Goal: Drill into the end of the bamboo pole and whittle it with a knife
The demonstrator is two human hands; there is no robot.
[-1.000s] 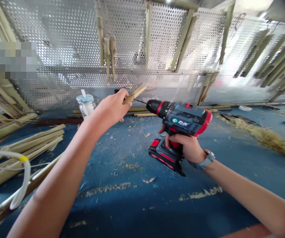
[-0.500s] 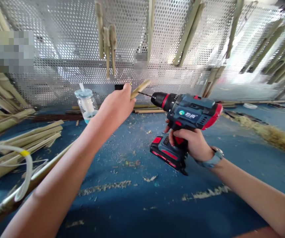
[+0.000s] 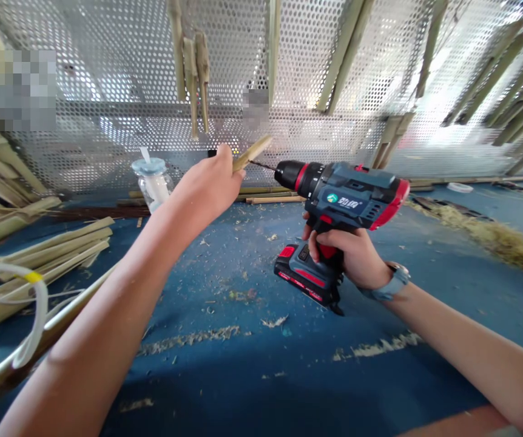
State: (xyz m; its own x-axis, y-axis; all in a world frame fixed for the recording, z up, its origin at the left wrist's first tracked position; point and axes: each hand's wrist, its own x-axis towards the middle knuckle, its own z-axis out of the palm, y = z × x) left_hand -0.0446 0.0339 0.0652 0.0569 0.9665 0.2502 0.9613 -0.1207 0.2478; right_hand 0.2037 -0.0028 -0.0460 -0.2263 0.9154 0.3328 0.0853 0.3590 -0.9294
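"What do the hands have right now?"

"The left hand (image 3: 207,191) pinches a bamboo strip (image 3: 252,153) between fingers and thumb, up in the air above the blue desk (image 3: 207,364). The right hand (image 3: 347,258) is clenched round the grip of a red and blue-grey cordless drill (image 3: 338,194)."

"Has it got into the strip?"

"The tip of the thin drill bit (image 3: 264,165) reaches the strip, just beside the fingers. How deep, I cannot tell (the angle hides that side), and no finished hole shows."

"What else is around?"

"A bundle of bamboo strips (image 3: 43,261) lies on the desk to the left, among scattered shavings (image 3: 188,335), and more bamboo pieces (image 3: 193,79) hang on the perforated metal panel (image 3: 311,60)"
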